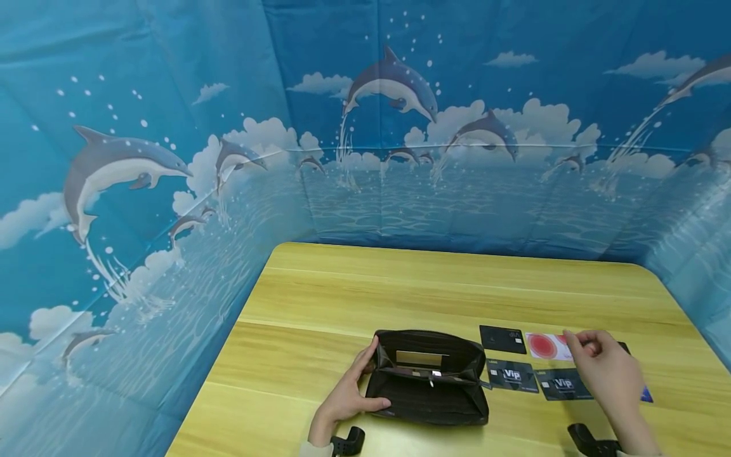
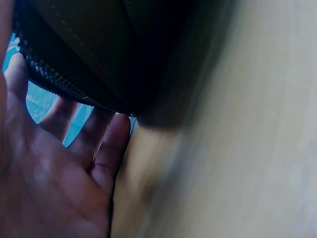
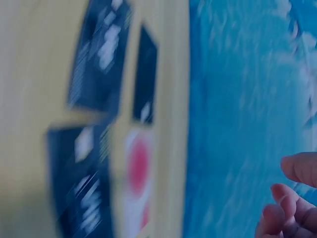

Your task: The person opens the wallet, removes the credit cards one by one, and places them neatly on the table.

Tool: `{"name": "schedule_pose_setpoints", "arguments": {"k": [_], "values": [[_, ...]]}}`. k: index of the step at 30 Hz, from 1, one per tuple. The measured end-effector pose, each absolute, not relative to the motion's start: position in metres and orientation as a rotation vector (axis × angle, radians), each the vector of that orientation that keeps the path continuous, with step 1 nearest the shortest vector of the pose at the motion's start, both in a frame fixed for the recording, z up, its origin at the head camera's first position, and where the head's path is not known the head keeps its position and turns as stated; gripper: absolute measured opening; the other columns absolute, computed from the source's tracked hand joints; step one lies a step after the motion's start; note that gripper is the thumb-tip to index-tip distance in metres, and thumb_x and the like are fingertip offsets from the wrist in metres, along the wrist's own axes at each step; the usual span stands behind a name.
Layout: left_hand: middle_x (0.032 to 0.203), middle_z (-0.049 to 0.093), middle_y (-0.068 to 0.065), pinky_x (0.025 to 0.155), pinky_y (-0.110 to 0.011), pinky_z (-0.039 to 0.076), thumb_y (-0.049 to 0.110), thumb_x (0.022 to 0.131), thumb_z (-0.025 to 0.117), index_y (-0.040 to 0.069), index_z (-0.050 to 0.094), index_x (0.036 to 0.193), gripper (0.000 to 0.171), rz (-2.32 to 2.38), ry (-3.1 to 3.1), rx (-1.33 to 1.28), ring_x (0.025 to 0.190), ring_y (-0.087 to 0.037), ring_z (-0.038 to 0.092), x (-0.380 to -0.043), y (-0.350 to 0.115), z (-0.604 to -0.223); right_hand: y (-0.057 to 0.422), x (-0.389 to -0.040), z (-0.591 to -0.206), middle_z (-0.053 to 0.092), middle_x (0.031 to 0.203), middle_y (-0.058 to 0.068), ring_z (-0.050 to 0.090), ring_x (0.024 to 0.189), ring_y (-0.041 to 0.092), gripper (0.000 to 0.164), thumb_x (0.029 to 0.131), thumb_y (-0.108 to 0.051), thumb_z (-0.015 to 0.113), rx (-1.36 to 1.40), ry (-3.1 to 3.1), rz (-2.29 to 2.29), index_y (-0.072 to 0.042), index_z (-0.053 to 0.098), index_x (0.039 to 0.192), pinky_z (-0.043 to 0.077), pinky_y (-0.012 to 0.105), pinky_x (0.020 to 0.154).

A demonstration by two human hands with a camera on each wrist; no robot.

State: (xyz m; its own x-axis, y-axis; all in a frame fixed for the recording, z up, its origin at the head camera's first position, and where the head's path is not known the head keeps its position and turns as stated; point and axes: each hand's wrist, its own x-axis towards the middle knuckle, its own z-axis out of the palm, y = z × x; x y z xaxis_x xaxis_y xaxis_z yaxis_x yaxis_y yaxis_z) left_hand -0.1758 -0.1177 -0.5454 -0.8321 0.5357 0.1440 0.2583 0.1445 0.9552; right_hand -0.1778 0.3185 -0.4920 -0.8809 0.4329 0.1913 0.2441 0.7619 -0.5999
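Observation:
A black zip-around wallet (image 1: 428, 403) lies spread wide on the table, its inner pockets and a zip pull showing. My left hand (image 1: 349, 388) holds its left side, thumb over the front edge and fingers behind; the left wrist view shows those fingertips against the zipper edge (image 2: 64, 85). Above the right-hand cards hovers my right hand (image 1: 613, 374), fingers loosely bent. In the right wrist view a gap shows between thumb and fingers, nothing held. Closest to it is a white card with red circles (image 1: 542, 346), partly hidden behind the fingertips in the head view.
Beside the wallet lie a black card (image 1: 502, 339) and two dark Vip cards, one left (image 1: 512, 376) and one right (image 1: 562, 384). A blue card corner (image 1: 646, 395) peeks out past my right hand. Dolphin-print curtains (image 1: 457, 203) surround the wooden table (image 1: 320, 285).

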Motion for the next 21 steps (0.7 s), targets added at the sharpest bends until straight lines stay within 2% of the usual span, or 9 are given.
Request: {"name": "schedule_pose_setpoints", "arguments": {"k": [6, 13, 21], "values": [[0.154, 0.013, -0.011, 0.105, -0.047, 0.029, 0.005, 0.080, 0.076, 0.019, 0.009, 0.155, 0.102, 1.757, 2.193, 0.771, 0.135, -0.021, 0.027, -0.176, -0.117, -0.546, 0.278, -0.189, -0.477, 0.054, 0.063, 0.003, 0.044, 0.046, 0.016, 0.035, 0.091, -0.035, 0.064, -0.214, -2.582, 0.819, 0.000, 0.064, 0.094, 0.029, 0.030, 0.037], [0.154, 0.013, -0.012, 0.104, -0.044, 0.031, 0.004, 0.080, 0.076, 0.016, 0.008, 0.154, 0.101, 1.759, 2.208, 0.820, 0.134, -0.022, 0.028, -0.177, -0.117, -0.546, 0.246, -0.199, -0.469, 0.053, 0.063, -0.001, 0.046, 0.048, 0.011, 0.027, 0.092, -0.032, 0.064, 0.036, -2.581, 0.927, -0.005, 0.065, 0.091, 0.033, 0.028, 0.039], [0.154, 0.013, -0.012, 0.105, -0.049, 0.029, 0.004, 0.080, 0.076, 0.017, 0.009, 0.154, 0.102, 1.760, 2.197, 0.802, 0.136, -0.022, 0.024, -0.176, -0.117, -0.545, 0.211, -0.199, -0.465, 0.055, 0.058, -0.007, 0.046, 0.047, 0.008, 0.019, 0.091, -0.029, 0.066, 0.292, -2.593, 1.091, -0.014, 0.066, 0.080, 0.036, 0.026, 0.042]]}}
